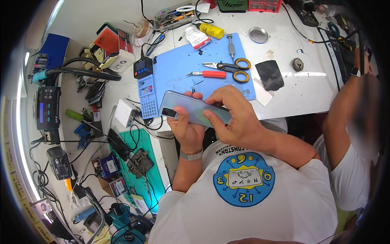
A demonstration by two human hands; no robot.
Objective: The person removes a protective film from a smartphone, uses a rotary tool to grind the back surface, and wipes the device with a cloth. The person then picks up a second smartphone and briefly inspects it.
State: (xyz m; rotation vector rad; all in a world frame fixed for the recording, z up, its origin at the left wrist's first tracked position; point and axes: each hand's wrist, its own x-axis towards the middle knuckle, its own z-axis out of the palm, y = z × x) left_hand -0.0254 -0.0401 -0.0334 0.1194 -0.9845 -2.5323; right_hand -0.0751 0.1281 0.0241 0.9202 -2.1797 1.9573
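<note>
A silvery-blue smartphone (193, 110) is held between both my hands above the front edge of the blue work mat (174, 69). Its glossy back with a dark camera block faces up. My left hand (186, 128) grips the camera end, thumb on the back and fingertips showing past the far edge. My right hand (237, 114) pinches the other end, thumb on the back and fingers bent over the far edge. On the mat beyond lie a red craft knife (209, 74), scissors with black and orange handles (227, 67) and a grey screwdriver (231, 46).
A blue parts tray (147, 97) and a small black device (143, 67) line the mat's left side. Black film (269, 75) and a round metal dish (258, 35) lie to the right. A green mat (140, 162) with cables is at left; another person (345, 122) sits at right.
</note>
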